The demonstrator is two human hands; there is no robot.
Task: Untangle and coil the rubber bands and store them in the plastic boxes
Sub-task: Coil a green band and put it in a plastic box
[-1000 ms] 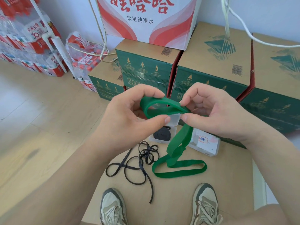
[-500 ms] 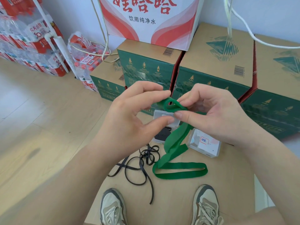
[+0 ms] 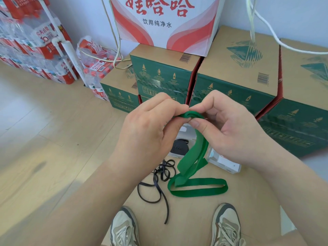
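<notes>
A wide green rubber band (image 3: pixel 193 167) hangs from both hands down to a cardboard sheet (image 3: pixel 248 201), where its lower loop lies flat. My left hand (image 3: pixel 147 128) and my right hand (image 3: pixel 229 128) pinch its top end, which is rolled into a tight small coil between the fingertips. A thin black band (image 3: pixel 159 181) lies tangled on the cardboard below my left hand. Behind the hands, an open clear plastic box (image 3: pixel 179 148) holds a coiled black band, and a second clear box (image 3: pixel 225 162) with a white label is partly hidden by my right hand.
Green and brown cartons (image 3: pixel 236 80) stand stacked right behind the boxes, with a red and white carton (image 3: pixel 165 23) on top. Packs of bottled water (image 3: pixel 35 47) line the far left on the wooden floor. My two shoes (image 3: pixel 225 226) show at the bottom edge.
The open green loop between my fingers has been rolled down into a tight small coil. Both hands have closed in on each other, and the hanging part has shortened slightly.
</notes>
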